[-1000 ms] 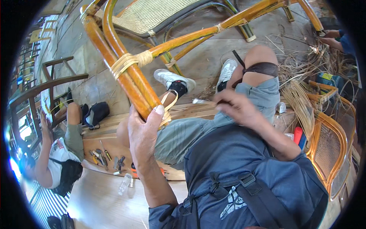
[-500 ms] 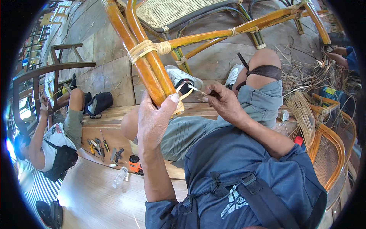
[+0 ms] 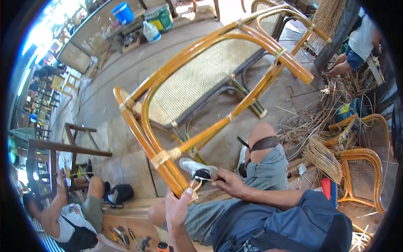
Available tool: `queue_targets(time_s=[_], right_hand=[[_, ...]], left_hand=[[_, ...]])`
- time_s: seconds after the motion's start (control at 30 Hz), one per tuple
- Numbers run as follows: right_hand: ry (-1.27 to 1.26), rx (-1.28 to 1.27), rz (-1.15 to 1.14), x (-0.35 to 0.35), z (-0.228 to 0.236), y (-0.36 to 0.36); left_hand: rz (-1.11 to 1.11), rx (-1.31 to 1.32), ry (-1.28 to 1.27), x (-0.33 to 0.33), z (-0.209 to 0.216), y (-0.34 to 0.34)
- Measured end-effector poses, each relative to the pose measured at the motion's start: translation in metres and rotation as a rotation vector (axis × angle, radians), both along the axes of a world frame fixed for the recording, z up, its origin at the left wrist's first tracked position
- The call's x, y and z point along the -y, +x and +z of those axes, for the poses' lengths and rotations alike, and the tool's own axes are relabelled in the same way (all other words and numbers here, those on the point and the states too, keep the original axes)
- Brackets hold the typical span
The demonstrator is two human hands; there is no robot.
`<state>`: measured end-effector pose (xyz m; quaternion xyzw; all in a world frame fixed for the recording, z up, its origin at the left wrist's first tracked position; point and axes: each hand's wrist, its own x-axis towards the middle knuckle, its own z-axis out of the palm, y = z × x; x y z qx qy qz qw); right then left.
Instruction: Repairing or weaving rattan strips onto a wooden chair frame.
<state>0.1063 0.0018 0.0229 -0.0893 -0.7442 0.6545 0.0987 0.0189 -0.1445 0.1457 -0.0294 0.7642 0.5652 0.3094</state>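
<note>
A glossy orange-brown rattan chair frame [image 3: 134, 140] with a woven cane panel [image 3: 201, 73] leans across in front of me. My left hand [image 3: 177, 210] is closed around the lower end of its doubled pole, thumb on top. Pale rattan strip [image 3: 199, 184] is wound near that end, and a loose length runs off to the right. Pinched between thumb and fingers, the strip's far end is in my right hand [image 3: 230, 185]. Higher up the poles, a pale wrapped binding [image 3: 166, 156] covers the joint with a crossbar [image 3: 210, 131].
At the right lie tangled rattan strips [image 3: 300, 111], a strip bundle [image 3: 323, 159] and a smaller rattan chair frame [image 3: 342, 185]. A person [image 3: 69, 214] sits at my left by a dark wooden frame [image 3: 71, 147]; hand tools [image 3: 121, 235] lie nearby. Another person [image 3: 357, 46] works at far right.
The view has tilted up, so the hands appear lower and more of the chair frame shows. My left hand still grips the pole end, my right still pinches the strip.
</note>
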Motion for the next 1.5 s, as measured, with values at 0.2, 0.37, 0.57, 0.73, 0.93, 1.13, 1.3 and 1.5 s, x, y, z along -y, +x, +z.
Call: queue_targets(time_s=[0.2, 0.37, 0.57, 0.73, 0.93, 1.13, 1.3, 1.5], right_hand=[[0.47, 0.166, -0.153, -0.082, 0.026, 0.076], [0.445, 0.494, -0.834, -0.153, 0.012, 0.183], [1.362, 0.873, -0.821, -0.13, -0.064, 0.301], [0.513, 0.496, -0.81, -0.121, 0.008, 0.212], [-1.176, 0.348, -0.068, -0.017, 0.001, 0.007], [-1.53, 0.389, 0.427, 0.116, -0.032, -0.066], [-1.695, 0.422, 0.389, 0.131, -0.029, -0.058], [-1.729, 0.328, 0.465, 0.148, -0.004, -0.047]], left_hand=[[0.012, -0.022, -0.005, 0.007, -0.013, -0.007], [0.001, 0.024, 0.025, 0.009, -0.009, -0.008], [-0.041, 0.033, 0.027, 0.01, -0.013, -0.006], [-0.012, 0.021, -0.011, 0.02, -0.013, -0.003], [-0.107, -0.037, -0.053, -0.011, -0.001, -0.008], [-0.024, 0.068, -0.04, 0.011, -0.003, -0.013], [-0.053, 0.045, -0.088, 0.009, -0.007, -0.012], [-0.047, 0.071, -0.355, 0.0, 0.014, -0.007]])
